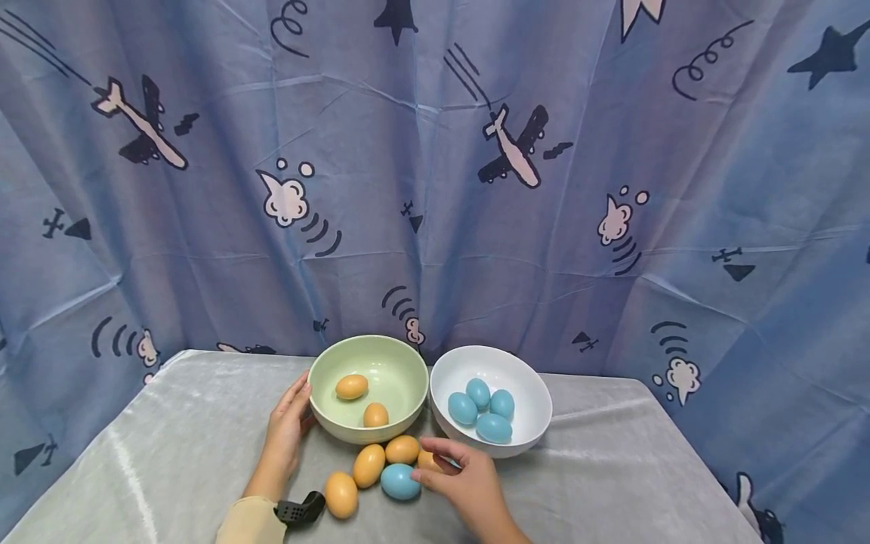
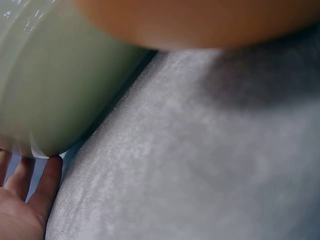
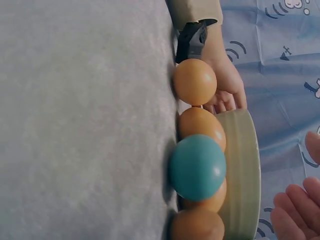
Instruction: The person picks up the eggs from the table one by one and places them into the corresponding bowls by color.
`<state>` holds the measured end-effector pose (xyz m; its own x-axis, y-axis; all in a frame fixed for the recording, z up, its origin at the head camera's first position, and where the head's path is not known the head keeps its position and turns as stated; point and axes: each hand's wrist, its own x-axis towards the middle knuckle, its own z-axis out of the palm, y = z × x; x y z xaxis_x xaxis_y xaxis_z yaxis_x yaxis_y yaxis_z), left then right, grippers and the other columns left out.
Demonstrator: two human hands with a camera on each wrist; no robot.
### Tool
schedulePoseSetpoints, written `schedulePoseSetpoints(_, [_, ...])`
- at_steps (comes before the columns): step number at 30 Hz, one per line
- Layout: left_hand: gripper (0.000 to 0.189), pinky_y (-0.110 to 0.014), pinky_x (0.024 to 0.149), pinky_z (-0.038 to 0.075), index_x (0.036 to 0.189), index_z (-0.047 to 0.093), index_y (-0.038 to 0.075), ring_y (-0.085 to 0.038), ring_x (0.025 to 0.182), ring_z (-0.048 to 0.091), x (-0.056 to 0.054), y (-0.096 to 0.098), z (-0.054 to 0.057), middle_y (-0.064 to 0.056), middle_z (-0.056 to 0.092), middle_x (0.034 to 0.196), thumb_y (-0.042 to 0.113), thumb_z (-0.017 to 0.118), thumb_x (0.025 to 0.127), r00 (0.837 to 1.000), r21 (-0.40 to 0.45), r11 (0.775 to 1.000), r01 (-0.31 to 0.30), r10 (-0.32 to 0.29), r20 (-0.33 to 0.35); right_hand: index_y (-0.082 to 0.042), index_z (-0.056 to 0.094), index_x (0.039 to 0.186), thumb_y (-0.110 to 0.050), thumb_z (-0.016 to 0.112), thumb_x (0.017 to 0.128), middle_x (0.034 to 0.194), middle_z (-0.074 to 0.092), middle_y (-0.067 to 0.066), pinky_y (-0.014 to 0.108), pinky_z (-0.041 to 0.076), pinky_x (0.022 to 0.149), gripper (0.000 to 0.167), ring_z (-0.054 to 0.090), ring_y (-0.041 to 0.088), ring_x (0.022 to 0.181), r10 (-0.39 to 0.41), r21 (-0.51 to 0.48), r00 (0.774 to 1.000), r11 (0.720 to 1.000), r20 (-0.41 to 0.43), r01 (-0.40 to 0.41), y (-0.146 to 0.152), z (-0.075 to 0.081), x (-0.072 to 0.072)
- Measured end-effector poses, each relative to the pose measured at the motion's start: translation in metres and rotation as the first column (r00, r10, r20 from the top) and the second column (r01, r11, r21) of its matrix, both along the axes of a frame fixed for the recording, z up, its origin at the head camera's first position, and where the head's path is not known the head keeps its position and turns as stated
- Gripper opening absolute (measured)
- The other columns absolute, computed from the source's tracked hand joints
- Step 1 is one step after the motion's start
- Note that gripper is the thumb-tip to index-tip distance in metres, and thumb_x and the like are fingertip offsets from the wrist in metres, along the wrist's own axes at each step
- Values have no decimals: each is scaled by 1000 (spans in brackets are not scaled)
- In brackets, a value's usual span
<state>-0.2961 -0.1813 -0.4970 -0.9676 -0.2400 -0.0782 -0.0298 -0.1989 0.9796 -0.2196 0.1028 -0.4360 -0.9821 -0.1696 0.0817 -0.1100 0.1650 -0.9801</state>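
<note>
My left hand (image 1: 288, 427) is at the left side of the green bowl (image 1: 401, 363); in the left wrist view its extended fingers (image 2: 47, 185) touch the bowl's wall. Two orange eggs lie in this bowl, one of them an orange egg (image 1: 351, 387) towards the back. Over the loose eggs in front of the bowls hovers my right hand (image 1: 469, 483), thumb and fingers apart, nothing between them. Its thumb tip overlaps the edge of a blue egg (image 1: 399, 482) in the head view. Partly behind its fingers is an orange egg (image 1: 428, 462).
To the right of the green bowl stands a white bowl (image 1: 533, 397) with several blue eggs (image 1: 494, 428). More orange eggs (image 1: 369, 465) lie on the grey cloth; one orange egg (image 1: 341, 495) is beside my left wristband (image 1: 300, 510). A blue patterned curtain (image 1: 435, 189) hangs behind the table.
</note>
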Motion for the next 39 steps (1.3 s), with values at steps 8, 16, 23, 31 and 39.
schedulePoseSetpoints(8, [61,-13,91,44,157,32,18,-1,130,43,1,-2,0,-2,31,163,47,45,104,1000,-2,1000,3,-3,3,6,69,117,-8,85,76,122,69,20,29,54,95,46,65,30,117,40,29,999,999,23,-40,-4,-7,0])
schedulePoseSetpoints(16, [61,-15,91,44,157,32,18,0,130,43,1,-3,0,0,31,163,47,45,104,1000,0,1000,7,-7,-2,4,69,118,-10,87,75,122,70,19,31,56,92,49,66,33,116,39,66,998,997,59,-42,-8,-14,0])
schedulePoseSetpoints(23, [60,-22,100,43,156,33,17,-7,136,41,0,-1,0,-1,31,163,45,45,105,1000,8,1000,3,-3,-1,6,69,117,-11,88,73,120,70,20,30,56,93,50,64,33,117,53,111,998,992,17,-55,-11,-16,0])
schedulePoseSetpoints(31, [58,-47,119,30,158,29,16,-24,149,28,0,-1,0,-2,26,165,40,43,107,1000,38,999,12,-11,-23,4,70,116,-13,88,74,119,71,17,30,56,93,49,64,32,119,60,150,998,987,11,-61,-12,-17,-2])
schedulePoseSetpoints(39, [59,-47,119,29,158,29,15,-24,150,28,0,-1,1,-3,26,165,40,43,106,1000,31,999,10,-9,-20,2,71,114,-13,88,73,117,71,16,28,57,90,47,65,31,115,75,192,997,979,6,-75,-15,-22,-4])
